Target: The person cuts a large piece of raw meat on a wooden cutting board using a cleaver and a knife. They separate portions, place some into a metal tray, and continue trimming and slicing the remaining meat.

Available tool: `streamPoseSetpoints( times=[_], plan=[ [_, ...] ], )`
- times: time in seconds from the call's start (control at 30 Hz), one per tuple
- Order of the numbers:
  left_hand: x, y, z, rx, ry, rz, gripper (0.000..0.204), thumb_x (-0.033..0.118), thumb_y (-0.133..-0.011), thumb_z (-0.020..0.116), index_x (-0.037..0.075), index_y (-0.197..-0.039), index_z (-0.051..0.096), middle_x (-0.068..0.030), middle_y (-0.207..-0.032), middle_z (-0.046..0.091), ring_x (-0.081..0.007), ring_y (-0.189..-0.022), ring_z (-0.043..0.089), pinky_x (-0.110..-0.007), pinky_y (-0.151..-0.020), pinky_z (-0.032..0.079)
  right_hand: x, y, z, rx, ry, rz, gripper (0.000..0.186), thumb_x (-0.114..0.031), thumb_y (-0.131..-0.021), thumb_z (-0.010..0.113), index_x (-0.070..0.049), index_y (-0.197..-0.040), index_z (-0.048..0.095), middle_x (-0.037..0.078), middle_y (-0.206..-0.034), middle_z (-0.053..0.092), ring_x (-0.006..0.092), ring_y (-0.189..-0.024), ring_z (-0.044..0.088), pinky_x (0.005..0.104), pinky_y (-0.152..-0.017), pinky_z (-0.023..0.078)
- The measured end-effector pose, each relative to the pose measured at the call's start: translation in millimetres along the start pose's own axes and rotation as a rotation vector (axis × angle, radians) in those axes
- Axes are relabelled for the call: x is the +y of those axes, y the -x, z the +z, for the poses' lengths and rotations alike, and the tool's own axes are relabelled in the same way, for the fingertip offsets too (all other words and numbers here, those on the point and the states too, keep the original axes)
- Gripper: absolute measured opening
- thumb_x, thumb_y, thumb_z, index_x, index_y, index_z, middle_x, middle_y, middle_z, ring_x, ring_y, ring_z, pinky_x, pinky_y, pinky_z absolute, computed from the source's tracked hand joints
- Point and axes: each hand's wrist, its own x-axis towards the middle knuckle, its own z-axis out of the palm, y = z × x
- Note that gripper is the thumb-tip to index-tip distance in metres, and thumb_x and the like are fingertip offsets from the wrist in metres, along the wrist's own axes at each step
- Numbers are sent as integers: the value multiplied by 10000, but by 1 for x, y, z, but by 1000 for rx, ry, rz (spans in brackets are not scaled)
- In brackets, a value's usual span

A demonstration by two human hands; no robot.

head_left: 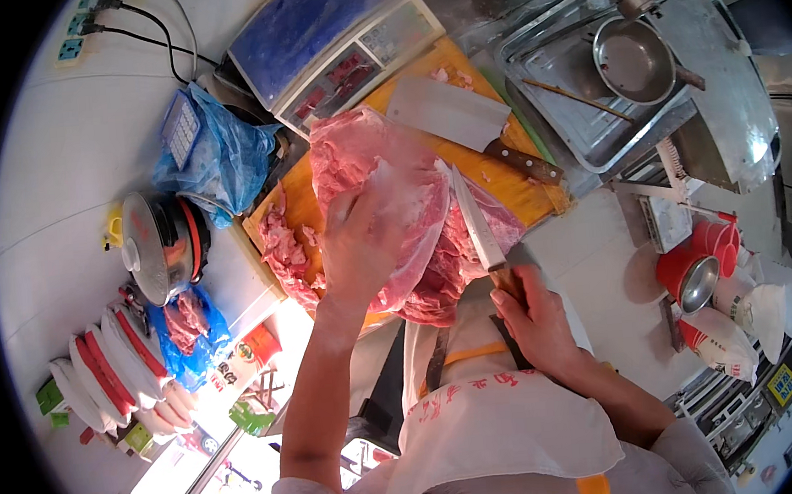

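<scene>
A large slab of raw meat [394,220] lies on a yellow cutting board [540,202], its near edge at the board's front. My left hand [360,254] lies on the meat's left part, fingers stretched out and slightly blurred. In my right hand [529,316] is a boning knife [477,218]; my fingers are wrapped round its handle. The blade points away from me, over the meat's right side. Behind the meat rests a wide cleaver [446,113] with a dark handle. Smaller meat scraps [284,250] sit at the board's left.
A weighing scale [336,45] stands beyond the board. At the right are a metal tray [590,132], a saucepan [635,60] and red containers [715,241]. A blue plastic bag [219,149], a lidded pot [153,250] and white-and-red sacks [102,373] are at the left.
</scene>
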Motion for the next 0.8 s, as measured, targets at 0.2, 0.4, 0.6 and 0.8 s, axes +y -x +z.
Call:
streamPoseSetpoints(
  times=[0.2,0.4,0.6,0.8],
  plan=[
    [21,-26,-6,-79,3,208,261,65,-832,795,93,-1092,782,-143,-1115,744,-351,-1026,729,-437,-867,617,-11,-17,-4,-74,45,-54,329,-280,-1111,636,-17,-1280,532,209,-899,699,382,-788,720,473,-697,543],
    [14,-37,0,-165,43,254,211,52,-796,777,66,-1006,774,-152,-993,745,-343,-911,736,-445,-784,615,-21,-20,8,-57,3,-57,306,-283,-1127,598,-30,-1288,538,193,-910,710,401,-815,722,484,-717,541],
    [2,-34,5,-176,151,8,198,69,-748,785,27,-941,772,-132,-851,731,-273,-764,726,-364,-693,589,-31,-11,25,-37,-7,-23,279,-266,-1134,579,-27,-1269,531,192,-911,717,427,-830,723,497,-719,542],
    [-6,-32,-3,-176,251,-184,151,66,-755,803,0,-887,771,-105,-737,723,-155,-649,694,-293,-654,561,-36,-5,40,-21,39,-104,228,-219,-1130,578,-29,-1238,515,235,-894,692,455,-804,708,509,-688,538]
  ],
)
